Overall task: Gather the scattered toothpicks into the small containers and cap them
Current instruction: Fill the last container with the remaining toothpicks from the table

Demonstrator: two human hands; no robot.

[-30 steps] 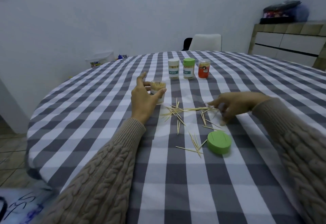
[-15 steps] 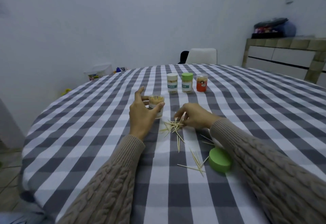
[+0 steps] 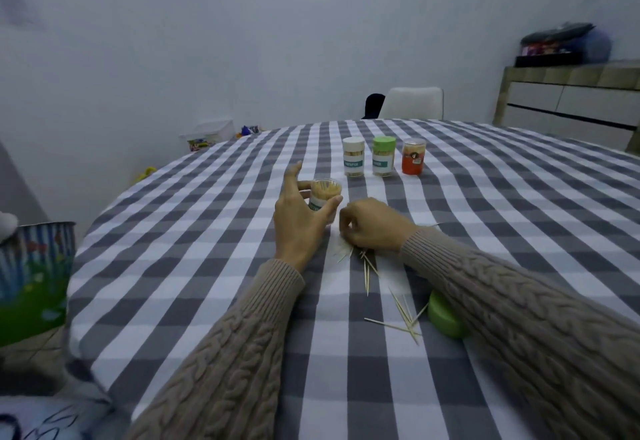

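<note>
Toothpicks (image 3: 367, 271): scattered on checked tablecloth (image 3: 207, 266), most lying lengthwise near-to-far. Open container (image 3: 325, 199): upright, gripped between left hand (image 3: 298, 221) thumb and fingers. Right hand (image 3: 372, 225): fingers curled over pile; hold indiscernible. Green cap (image 3: 443, 316): near right.

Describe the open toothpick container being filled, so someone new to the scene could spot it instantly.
On the checked tablecloth, look in front of the row of three capped jars. The open container stands alone nearer the person, gripped by the left hand. Unlike the row, it has no cap, and toothpick tips show at its top.
</note>
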